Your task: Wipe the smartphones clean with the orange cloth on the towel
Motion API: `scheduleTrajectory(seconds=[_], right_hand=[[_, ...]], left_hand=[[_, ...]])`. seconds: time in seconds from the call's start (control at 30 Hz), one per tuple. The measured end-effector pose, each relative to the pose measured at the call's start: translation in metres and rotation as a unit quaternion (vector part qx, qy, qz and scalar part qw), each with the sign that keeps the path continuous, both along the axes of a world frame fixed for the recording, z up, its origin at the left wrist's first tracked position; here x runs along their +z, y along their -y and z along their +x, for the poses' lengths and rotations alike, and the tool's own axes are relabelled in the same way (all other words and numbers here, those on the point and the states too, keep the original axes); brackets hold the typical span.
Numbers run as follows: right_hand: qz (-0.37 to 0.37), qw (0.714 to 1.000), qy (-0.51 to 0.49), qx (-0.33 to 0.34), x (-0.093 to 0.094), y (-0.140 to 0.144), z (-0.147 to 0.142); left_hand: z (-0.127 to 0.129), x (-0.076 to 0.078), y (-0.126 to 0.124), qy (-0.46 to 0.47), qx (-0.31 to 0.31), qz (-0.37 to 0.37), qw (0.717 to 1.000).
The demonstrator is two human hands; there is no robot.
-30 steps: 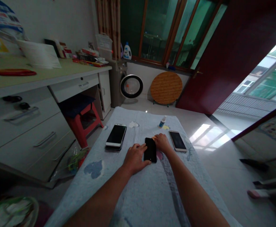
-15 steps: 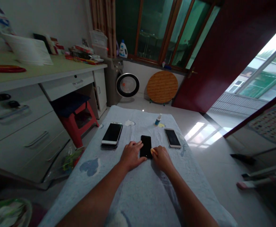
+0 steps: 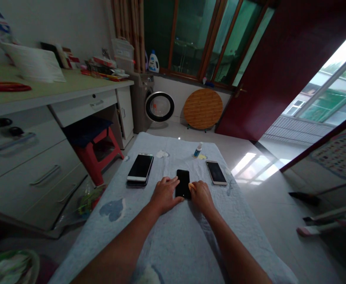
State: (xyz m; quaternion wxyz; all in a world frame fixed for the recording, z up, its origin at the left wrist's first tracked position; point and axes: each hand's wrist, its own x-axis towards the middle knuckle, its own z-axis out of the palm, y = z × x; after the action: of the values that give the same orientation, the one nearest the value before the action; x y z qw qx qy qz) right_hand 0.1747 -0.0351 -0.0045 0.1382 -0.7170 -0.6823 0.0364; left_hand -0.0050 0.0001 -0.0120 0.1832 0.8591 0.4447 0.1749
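Note:
A black smartphone (image 3: 182, 184) lies screen up on the cloth-covered table. From its left, my left hand (image 3: 164, 193) steadies it, with fingertips on the left edge and the thumb at the bottom corner. My right hand (image 3: 201, 195) pinches a small orange pad (image 3: 191, 185) against the phone's right edge; most of the pad is hidden by the fingers. Further left, a white-framed smartphone (image 3: 141, 166) rests on top of another dark phone (image 3: 137, 184). To the right lies a gold-framed smartphone (image 3: 216, 172). A small spray bottle (image 3: 198, 150) stands upright behind.
The pale blue tablecloth (image 3: 173, 244) bears heart prints. A desk (image 3: 84, 90) with drawers runs along the left, with a red stool (image 3: 98, 154) by it. Beyond the table are a washing machine with its door open (image 3: 160, 107) and a round wooden tabletop (image 3: 203, 108).
My right hand and the orange pad have shifted very slightly along the phone's right edge. My left hand and the phones stay in place.

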Motion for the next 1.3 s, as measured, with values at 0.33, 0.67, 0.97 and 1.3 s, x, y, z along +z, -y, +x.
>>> scheduleTrajectory(seconds=[0.33,0.67,0.97,1.3], right_hand=[[-0.090,0.990,0.104,0.013,0.017,-0.087,0.008],[-0.107,0.981,0.117,0.108,0.020,-0.111,-0.018],[-0.075,0.979,0.075,0.175,0.020,-0.098,-0.022],[-0.059,0.962,0.043,0.262,0.013,-0.041,-0.028]], left_hand=[[-0.002,0.004,0.000,0.005,-0.002,-0.013,1.000],[-0.003,0.004,0.000,0.014,-0.007,-0.009,1.000],[0.002,-0.005,0.002,0.054,0.064,0.014,0.996],[0.004,-0.013,0.003,0.073,0.086,0.039,0.993]])
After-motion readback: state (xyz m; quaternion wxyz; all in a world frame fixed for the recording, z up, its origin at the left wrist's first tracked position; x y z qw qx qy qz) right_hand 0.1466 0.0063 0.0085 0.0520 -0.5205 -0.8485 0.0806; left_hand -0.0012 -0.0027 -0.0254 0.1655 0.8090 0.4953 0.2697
